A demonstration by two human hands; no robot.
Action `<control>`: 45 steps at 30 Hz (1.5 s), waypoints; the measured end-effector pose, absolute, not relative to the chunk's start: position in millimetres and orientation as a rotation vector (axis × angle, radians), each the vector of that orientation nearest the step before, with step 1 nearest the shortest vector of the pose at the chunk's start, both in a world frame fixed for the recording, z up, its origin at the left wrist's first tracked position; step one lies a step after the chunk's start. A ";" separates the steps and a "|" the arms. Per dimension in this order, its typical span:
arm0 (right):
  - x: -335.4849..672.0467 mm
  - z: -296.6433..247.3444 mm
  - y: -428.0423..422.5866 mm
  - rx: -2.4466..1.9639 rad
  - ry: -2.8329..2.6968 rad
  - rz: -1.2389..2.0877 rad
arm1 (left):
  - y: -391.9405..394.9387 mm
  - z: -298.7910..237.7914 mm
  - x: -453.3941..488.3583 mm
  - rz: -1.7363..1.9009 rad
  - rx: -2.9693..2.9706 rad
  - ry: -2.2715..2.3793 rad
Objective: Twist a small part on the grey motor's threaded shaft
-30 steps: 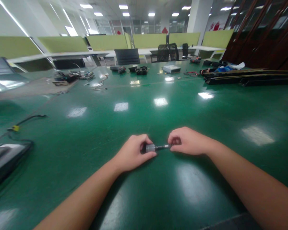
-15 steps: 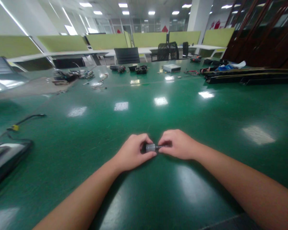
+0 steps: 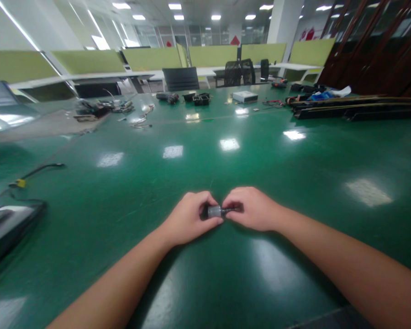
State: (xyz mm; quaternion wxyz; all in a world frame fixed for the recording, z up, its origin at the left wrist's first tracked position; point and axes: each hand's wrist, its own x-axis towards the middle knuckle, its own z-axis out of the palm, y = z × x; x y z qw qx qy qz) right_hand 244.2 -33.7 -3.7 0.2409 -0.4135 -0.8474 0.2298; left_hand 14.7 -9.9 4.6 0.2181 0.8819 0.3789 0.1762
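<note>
Both my hands rest on the green table (image 3: 226, 283) near its front edge. My left hand (image 3: 190, 218) is closed around a small grey cylindrical part (image 3: 214, 211). A thin dark rod (image 3: 230, 210) sticks out of the part to the right, and my right hand (image 3: 251, 208) pinches that rod close to the cylinder. The two hands almost touch. Most of the part is hidden inside my fingers.
A dark flat device (image 3: 7, 224) with a black cable and yellow tag (image 3: 20, 183) lies at the left. Long black bars (image 3: 359, 109) lie at the right. Tools, wires and a white box (image 3: 245, 96) sit at the table's far end, with office chairs behind.
My right hand has slid left along the rod toward the cylinder, closing the gap between the hands. My left hand has stayed in place.
</note>
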 end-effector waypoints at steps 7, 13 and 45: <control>244.9 -4.4 -32.7 -1.108 -2.349 0.592 | -10.3 5.9 13.3 0.503 2.438 1.003; 243.4 -5.0 -33.6 -1.098 -2.327 0.600 | -9.7 5.7 11.9 0.491 2.436 0.988; 243.1 -6.1 -33.0 -1.127 -2.347 0.590 | -9.5 2.7 13.7 0.490 2.452 1.003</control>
